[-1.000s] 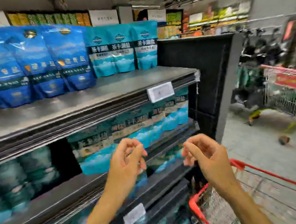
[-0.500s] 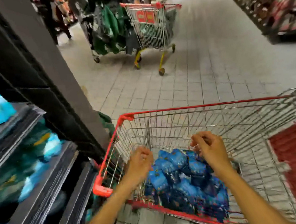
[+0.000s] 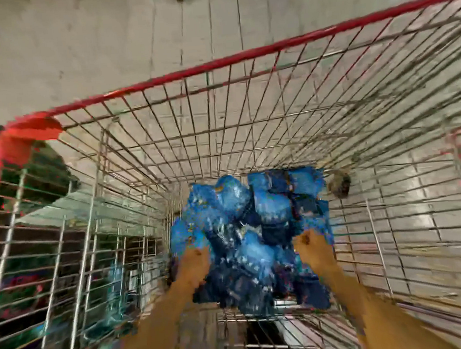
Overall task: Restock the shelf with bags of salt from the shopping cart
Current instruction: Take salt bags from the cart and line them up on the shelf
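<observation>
I look straight down into a wire shopping cart (image 3: pixel 213 63) with a red rim. A heap of several blue salt bags (image 3: pixel 245 223) lies on its floor. Both my arms reach down inside the basket. My left hand (image 3: pixel 194 262) rests at the heap's left edge with its fingers curled against a bag. At the right edge of the heap, my right hand (image 3: pixel 311 246) also has bent fingers. Motion blur hides whether either hand has closed on a bag. The shelf shows only as dark boards (image 3: pixel 22 278) through the cart's left wall.
Grey floor tiles (image 3: pixel 84 47) lie beyond the cart's far rim. A cart wheel (image 3: pixel 338 183) shows through the mesh to the right of the bags. The cart's wire walls enclose my hands on every side.
My view swung from the shelf to the cart and then tipped straight down. Both hands dropped from above the bags into the heap.
</observation>
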The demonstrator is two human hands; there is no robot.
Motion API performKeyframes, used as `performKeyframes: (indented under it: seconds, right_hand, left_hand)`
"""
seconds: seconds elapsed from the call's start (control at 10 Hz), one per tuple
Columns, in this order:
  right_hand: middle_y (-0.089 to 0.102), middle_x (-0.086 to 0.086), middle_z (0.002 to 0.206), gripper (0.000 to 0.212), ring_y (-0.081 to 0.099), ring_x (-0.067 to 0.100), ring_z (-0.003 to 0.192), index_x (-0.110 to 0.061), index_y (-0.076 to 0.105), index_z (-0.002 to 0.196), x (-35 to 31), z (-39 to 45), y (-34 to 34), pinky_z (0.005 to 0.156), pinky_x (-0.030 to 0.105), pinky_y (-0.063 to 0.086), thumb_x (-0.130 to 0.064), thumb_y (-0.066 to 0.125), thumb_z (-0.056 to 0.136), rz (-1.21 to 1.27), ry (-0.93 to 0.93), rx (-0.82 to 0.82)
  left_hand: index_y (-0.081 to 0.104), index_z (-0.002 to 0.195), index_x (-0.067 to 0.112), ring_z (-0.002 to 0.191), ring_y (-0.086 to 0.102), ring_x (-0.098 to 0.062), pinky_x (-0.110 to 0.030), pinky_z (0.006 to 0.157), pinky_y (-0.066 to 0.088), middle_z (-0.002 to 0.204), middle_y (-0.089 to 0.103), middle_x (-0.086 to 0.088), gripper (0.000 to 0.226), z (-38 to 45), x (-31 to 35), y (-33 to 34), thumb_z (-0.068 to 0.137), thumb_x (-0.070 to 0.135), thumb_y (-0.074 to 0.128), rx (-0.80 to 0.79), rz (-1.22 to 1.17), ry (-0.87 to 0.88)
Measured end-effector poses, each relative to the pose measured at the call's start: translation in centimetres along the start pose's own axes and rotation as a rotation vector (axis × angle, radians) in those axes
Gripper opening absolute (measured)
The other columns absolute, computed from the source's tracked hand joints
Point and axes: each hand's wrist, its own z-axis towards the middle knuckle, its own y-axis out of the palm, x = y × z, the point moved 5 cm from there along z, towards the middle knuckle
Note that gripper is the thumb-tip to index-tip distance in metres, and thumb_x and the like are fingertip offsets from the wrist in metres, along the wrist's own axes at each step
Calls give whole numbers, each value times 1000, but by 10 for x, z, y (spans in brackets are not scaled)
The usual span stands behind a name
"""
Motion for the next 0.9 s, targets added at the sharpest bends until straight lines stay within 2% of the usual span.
performKeyframes:
  seconds: [0.1,0.2,0.3,0.4,0.5,0.6,0.7,0.8,0.9]
  right_hand:
    - [47,3,56,42,43,13,53,-17,43,55,20,39,34,57,30,33,-14,59,94,-87,23,-27]
    - [44,3,54,42,45,20,57,-12,42,55,35,67,64,58,33,29,-16,65,91,-106,7,-33]
    - [41,3,57,44,42,20,56,-11,41,64,58,75,104,52,30,30,-34,65,93,-117,94,-187]
    - [68,14,96,38,65,28,88,-6,66,98,74,63,142,77,39,54,-42,70,88,-48,222,-267]
    - [52,19,132,87,54,34,120,-2,45,131,76,46,161,96,46,50,-59,76,73,-164,239,-46]
    - [43,23,135,121,51,40,120,-1,28,135,71,23,169,94,47,46,-78,75,54,-331,405,84]
    - [38,24,136,122,46,42,123,-2,27,135,71,23,176,95,50,44,-73,81,51,-273,495,99]
    - [29,24,142,128,37,41,130,-2,20,142,79,32,178,100,53,41,-65,86,53,-184,596,58]
    - [25,26,140,119,36,44,126,-6,18,144,82,29,183,95,54,44,-49,91,59,-36,577,149]
  left_hand:
    - [51,131,-9,94,56,-30,-36,80,44,104,52,-33,41,20,-16,0,103,19,41,139,-69,-137]
    - [65,109,-13,72,64,-34,-30,61,52,84,62,-29,31,45,-22,-8,94,8,48,454,62,66]
    - [44,137,-6,120,53,-41,-41,97,45,131,54,-27,63,69,-51,9,93,34,63,392,-33,-155]
    - [37,142,0,125,45,-42,-45,97,41,137,47,-24,79,82,-61,15,85,45,69,448,-4,-219]
    - [40,139,1,118,51,-41,-43,86,46,132,51,-22,98,79,-59,19,67,54,81,553,-26,-306]
    - [38,136,1,120,49,-41,-46,93,47,132,49,-22,111,76,-58,27,55,61,85,583,-25,-383]
    - [39,135,-5,115,53,-35,-33,89,43,130,51,-22,109,76,-55,28,60,60,83,557,-56,-451]
    - [51,128,-5,82,56,-29,-7,55,33,97,57,-9,63,89,-56,45,82,29,78,393,-311,-372]
    - [59,105,9,64,52,-18,-3,46,37,87,58,-1,32,92,-60,50,81,13,79,399,-462,-327]
